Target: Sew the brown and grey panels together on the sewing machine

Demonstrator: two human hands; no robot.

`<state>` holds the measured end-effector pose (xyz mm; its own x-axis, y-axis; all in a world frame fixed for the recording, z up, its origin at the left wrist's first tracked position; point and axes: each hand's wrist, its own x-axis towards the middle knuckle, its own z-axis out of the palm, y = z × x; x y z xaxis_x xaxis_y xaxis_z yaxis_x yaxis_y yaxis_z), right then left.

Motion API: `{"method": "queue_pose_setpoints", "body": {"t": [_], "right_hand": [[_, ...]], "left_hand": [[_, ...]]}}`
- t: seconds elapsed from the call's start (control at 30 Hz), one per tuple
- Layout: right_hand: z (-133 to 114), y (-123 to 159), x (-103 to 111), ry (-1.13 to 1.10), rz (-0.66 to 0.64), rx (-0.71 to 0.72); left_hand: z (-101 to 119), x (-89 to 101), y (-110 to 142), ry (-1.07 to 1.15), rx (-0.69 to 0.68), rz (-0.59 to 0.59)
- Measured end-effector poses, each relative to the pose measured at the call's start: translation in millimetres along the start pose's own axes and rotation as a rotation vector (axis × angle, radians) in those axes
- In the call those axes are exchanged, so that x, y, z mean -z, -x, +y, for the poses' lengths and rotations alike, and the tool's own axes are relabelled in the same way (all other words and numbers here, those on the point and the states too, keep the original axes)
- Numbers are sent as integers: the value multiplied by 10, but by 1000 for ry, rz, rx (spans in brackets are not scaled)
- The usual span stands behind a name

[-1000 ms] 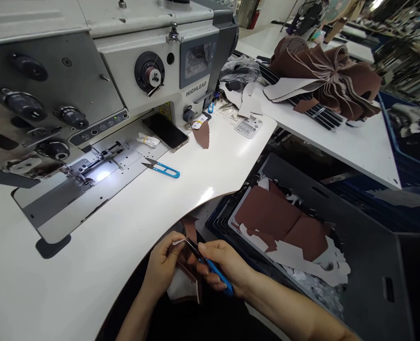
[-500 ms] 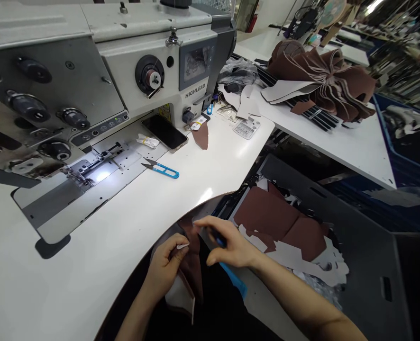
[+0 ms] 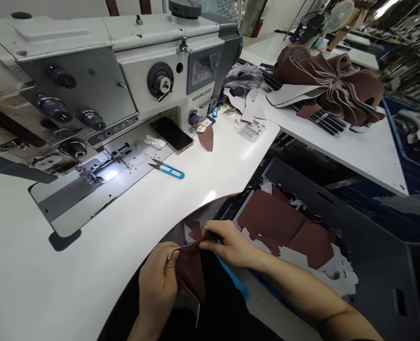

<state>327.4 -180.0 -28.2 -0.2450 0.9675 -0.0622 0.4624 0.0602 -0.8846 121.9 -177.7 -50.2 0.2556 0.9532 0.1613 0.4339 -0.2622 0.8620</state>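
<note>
A dark brown leather piece (image 3: 190,272) with a pale underside hangs over my lap, below the table's curved edge. My left hand (image 3: 158,279) is closed on its upper left edge, the thumb lying on top. At its upper right corner, my right hand (image 3: 231,244) pinches the leather between thumb and fingers. Something dark with a bit of blue shows inside the right hand's curl; I cannot make out what it is. Blue-handled thread snips (image 3: 167,169) lie on the table in front of the sewing machine (image 3: 132,71).
A phone (image 3: 172,134) and a small brown scrap (image 3: 205,137) rest by the machine. Below right, a grey bin (image 3: 366,227) holds brown and white offcuts. A bundle of brown pieces (image 3: 329,85) lies on the white side table (image 3: 366,156).
My right hand has closed from an open-fingered pose onto the leather's upper corner. My left hand has turned, and the leather is drawn between both hands. The camera view has shifted slightly.
</note>
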Motion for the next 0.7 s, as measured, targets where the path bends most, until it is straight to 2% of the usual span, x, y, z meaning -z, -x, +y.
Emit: {"method": "queue_pose_setpoints", "body": {"t": [0.07,0.13,0.23,0.3,0.4,0.47,0.53,0.6,0.7], "right_hand": [[29,55,25,-49,53,-53],[68,69,51,-108,72,-129],[120,48,76,-270,62,-241],[154,35,63,-442,9,-296],[224,32,-13,-725,-93,-385],[279,27,-71,-820,-114,-431],[323,16,-96,-843,-110,-450],[336,14,-65,-767,-88,-440],[272,79,54,-325,117,-405]], "left_hand": [[52,17,21,-37,19,26],[55,19,-11,-33,73,-24],[-17,15,-118,49,186,-270],[-81,15,-183,147,236,-405],[-148,6,-236,302,303,-521],[-168,-18,-254,371,361,-595],[-179,-59,-272,371,407,-610],[-191,-108,-289,357,458,-547],[-214,-169,-304,464,574,-456]]}}
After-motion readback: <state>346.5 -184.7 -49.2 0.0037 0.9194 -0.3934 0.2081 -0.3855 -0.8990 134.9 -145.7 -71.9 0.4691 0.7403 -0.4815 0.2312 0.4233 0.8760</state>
